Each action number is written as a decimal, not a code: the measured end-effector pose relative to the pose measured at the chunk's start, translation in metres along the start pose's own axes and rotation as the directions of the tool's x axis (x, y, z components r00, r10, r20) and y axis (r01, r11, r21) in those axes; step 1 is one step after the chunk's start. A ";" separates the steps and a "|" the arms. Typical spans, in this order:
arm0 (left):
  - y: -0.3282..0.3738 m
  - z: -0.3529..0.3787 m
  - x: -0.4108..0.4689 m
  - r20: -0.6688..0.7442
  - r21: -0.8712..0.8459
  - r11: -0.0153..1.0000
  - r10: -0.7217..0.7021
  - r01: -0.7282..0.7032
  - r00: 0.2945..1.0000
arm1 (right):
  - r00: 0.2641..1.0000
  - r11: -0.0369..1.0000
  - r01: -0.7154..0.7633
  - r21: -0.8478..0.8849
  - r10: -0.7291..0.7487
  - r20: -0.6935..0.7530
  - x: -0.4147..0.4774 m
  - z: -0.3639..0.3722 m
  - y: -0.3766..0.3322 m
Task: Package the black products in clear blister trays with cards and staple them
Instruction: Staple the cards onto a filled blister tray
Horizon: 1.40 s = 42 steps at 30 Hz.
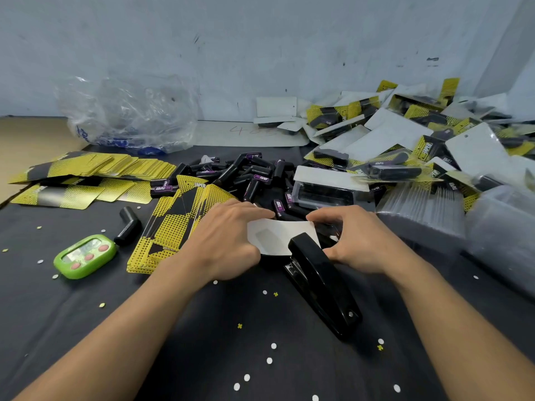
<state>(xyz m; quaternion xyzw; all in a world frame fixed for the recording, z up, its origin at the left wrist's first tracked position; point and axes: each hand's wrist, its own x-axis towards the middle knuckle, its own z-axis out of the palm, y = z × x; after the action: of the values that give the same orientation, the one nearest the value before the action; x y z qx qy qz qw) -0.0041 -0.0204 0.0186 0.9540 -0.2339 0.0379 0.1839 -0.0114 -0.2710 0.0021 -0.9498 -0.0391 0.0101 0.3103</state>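
Note:
My left hand (224,243) and my right hand (359,241) both grip one package (276,235), white card back facing up, at the table's middle. Its right end sits in the mouth of a black stapler (321,285) that lies on the dark cloth. Just behind the hands is a pile of loose black products (249,172) with purple labels. A fanned stack of yellow-and-black cards (170,227) lies left of my left hand. Clear blister trays (419,209) are stacked to the right.
A heap of finished packages (405,134) fills the back right. More yellow cards (86,175) spread at the left, with a clear plastic bag (127,114) behind. A green timer (85,256) and one stray black product (128,225) lie at the left.

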 end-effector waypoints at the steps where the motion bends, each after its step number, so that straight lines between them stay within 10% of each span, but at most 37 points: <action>1: 0.000 0.000 0.000 0.006 0.003 1.000 -0.008 0.008 1.000 | 1.000 1.000 -0.004 -0.005 0.004 -0.004 0.000 0.000 0.000; 15: -0.007 0.009 -0.001 0.020 0.021 1.000 0.020 -0.021 1.000 | 1.000 1.000 0.001 -0.020 -0.001 -0.028 -0.002 0.003 -0.003; 28: -0.009 0.014 0.013 -0.094 -0.514 0.830 -0.307 0.217 0.947 | 0.905 0.936 0.326 -0.135 -0.350 -0.243 -0.011 0.010 -0.025; 33: -0.006 0.011 0.012 -0.118 -0.812 0.544 -0.507 0.211 0.854 | 0.913 0.960 0.021 0.278 0.095 -0.397 -0.011 -0.002 -0.029; 37: 0.002 0.009 0.013 -0.023 -0.947 0.265 -0.623 0.183 0.782 | 0.948 0.503 -0.058 0.863 0.300 -0.111 -0.014 -0.012 -0.043; 42: 0.015 0.016 0.012 0.057 -0.982 0.103 -0.627 0.155 0.777 | 0.951 0.827 -0.034 0.561 0.200 -0.237 -0.019 0.000 -0.064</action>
<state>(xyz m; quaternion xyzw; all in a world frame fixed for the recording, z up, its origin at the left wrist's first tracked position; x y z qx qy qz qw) -0.0003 -0.0437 0.0110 0.6281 0.1047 0.0180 0.7708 -0.0348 -0.2217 0.0399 -0.8119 0.0694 -0.0971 0.5714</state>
